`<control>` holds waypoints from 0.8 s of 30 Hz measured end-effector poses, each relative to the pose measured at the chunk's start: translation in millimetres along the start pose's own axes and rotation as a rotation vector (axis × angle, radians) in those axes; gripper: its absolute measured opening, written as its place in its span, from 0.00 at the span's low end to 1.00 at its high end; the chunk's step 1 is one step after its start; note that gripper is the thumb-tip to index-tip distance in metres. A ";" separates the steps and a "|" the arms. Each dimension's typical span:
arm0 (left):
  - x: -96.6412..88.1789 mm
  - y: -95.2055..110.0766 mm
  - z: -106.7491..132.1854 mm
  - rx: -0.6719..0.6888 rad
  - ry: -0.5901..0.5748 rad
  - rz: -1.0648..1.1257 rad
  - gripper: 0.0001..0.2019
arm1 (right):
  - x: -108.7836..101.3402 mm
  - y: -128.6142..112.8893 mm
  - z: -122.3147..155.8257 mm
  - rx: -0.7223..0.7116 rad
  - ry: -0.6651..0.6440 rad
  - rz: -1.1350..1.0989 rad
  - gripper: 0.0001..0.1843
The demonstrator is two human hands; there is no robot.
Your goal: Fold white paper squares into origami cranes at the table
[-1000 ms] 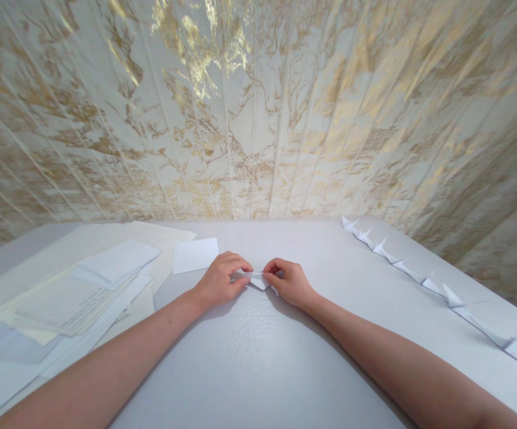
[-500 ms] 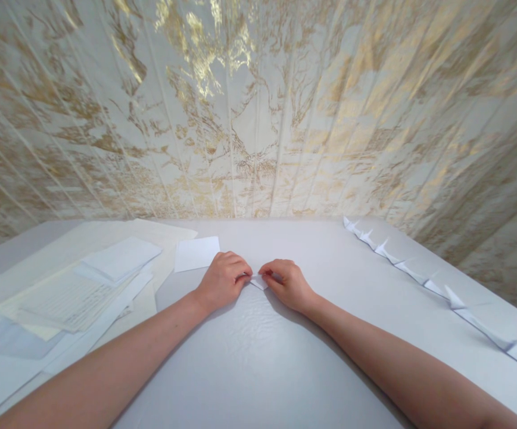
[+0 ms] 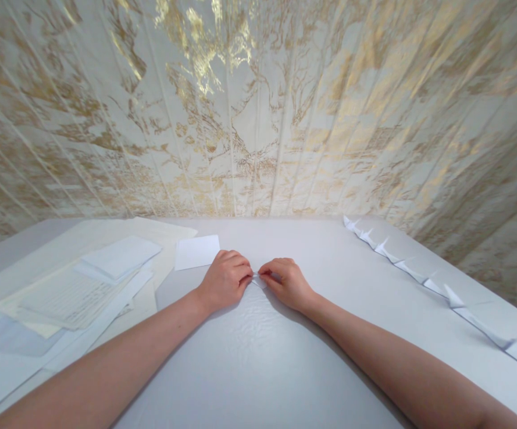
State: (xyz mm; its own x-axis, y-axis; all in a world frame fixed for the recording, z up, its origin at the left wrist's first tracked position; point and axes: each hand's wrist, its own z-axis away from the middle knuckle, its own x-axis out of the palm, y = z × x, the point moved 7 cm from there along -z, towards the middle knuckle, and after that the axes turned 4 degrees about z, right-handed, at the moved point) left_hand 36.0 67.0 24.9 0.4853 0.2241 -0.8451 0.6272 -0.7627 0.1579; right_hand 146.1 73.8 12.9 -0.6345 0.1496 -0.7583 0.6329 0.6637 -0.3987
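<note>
A small folded piece of white paper (image 3: 259,281) is held low over the middle of the table, or on it; the fingers cover much of it. My left hand (image 3: 226,280) pinches its left side between thumb and fingers. On the opposite side, my right hand (image 3: 286,282) is closed in a pinch on the same paper. Just behind my left hand lies a flat white sheet (image 3: 196,252).
Loose papers, some written on, form a heap (image 3: 75,292) at the left of the white table (image 3: 240,369). Along the right edge runs a row of folded paper figures (image 3: 455,298) with pointed tips. A gold-patterned curtain (image 3: 249,119) hangs behind the table.
My left fingers have shifted slightly right, closer to my right hand, and less of the folded paper shows between them. The other papers lie as before.
</note>
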 end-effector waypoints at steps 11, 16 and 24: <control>-0.7 3.1 -1.9 0.007 0.007 0.037 0.04 | 1.3 -5.4 2.1 -0.069 -0.010 0.062 0.09; 1.5 4.8 -2.4 0.014 -0.038 0.032 0.06 | 1.9 -5.3 1.5 -0.067 -0.016 0.044 0.08; 1.4 2.1 -1.9 -0.008 -0.017 0.108 0.05 | -1.0 -4.2 0.7 -0.024 0.002 0.012 0.06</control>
State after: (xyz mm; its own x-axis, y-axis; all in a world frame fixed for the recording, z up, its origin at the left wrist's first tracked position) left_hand 39.2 66.8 25.0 0.5397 0.1306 -0.8317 0.5768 -0.7769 0.2523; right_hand 144.3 70.3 15.0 -0.6280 0.1588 -0.7618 0.6296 0.6791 -0.3774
